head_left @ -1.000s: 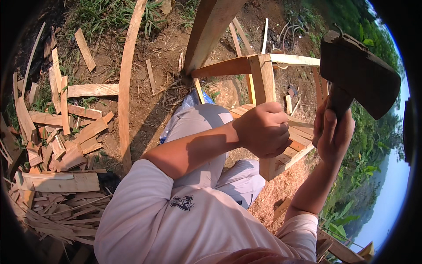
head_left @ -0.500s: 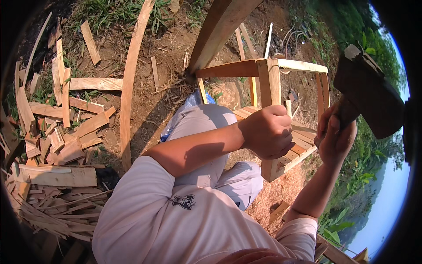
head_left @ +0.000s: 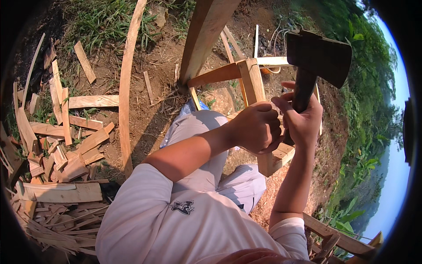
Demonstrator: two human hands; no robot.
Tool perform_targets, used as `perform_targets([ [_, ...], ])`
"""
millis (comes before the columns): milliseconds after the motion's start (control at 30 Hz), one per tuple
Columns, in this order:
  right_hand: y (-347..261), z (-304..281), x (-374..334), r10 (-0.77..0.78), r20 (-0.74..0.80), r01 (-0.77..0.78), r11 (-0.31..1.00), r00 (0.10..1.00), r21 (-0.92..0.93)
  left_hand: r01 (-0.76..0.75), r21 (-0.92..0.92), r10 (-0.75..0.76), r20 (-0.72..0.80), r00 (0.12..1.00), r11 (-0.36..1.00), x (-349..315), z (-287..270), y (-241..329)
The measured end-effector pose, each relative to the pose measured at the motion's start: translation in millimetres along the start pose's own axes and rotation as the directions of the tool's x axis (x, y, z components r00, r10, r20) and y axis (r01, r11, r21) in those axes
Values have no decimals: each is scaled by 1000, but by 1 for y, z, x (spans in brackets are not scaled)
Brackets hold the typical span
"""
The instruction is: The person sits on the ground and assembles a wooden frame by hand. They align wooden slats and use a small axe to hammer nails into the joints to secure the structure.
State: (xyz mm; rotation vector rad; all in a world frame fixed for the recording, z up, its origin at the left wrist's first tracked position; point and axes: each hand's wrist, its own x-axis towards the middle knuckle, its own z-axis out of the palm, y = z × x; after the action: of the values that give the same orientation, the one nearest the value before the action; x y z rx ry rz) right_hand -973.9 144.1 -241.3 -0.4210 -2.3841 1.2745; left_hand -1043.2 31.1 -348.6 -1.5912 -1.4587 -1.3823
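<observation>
My right hand [head_left: 303,119] is raised, wrapped around the handle of a hatchet [head_left: 318,57] whose dark, broad head points up. One or two of its fingers stick out from the handle. My left hand [head_left: 258,127] is closed in a fist just to its left. The fist is in front of the corner post [head_left: 254,83] of a wooden frame [head_left: 215,75], and what it holds, if anything, is hidden. The frame looks like a small chair or table, with slats [head_left: 281,154] low down, partly covered by my hands. Both hands are close together.
Offcuts [head_left: 66,163] and thin strips [head_left: 66,224] of wood are heaped on the left. A long curved board [head_left: 127,83] and a thick beam [head_left: 200,39] rise ahead. Wood shavings [head_left: 268,198] cover ground near my knees; a railing [head_left: 338,240] is lower right.
The hatchet and my right hand have swung leftward, close to the left fist; the hatchet head now stands more upright. The left fist has shifted slightly left in the view.
</observation>
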Motion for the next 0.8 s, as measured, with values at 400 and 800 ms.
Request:
perform_targets([
  [400, -2, 25, 42, 75, 377, -25, 991, 923, -135, -106, -12, 101, -194, 976, 994, -18, -41, 11],
  [800, 11, 35, 38, 52, 351, -71, 997, 935, 40, 767, -190, -747, 178, 640, 613, -16, -54, -85],
])
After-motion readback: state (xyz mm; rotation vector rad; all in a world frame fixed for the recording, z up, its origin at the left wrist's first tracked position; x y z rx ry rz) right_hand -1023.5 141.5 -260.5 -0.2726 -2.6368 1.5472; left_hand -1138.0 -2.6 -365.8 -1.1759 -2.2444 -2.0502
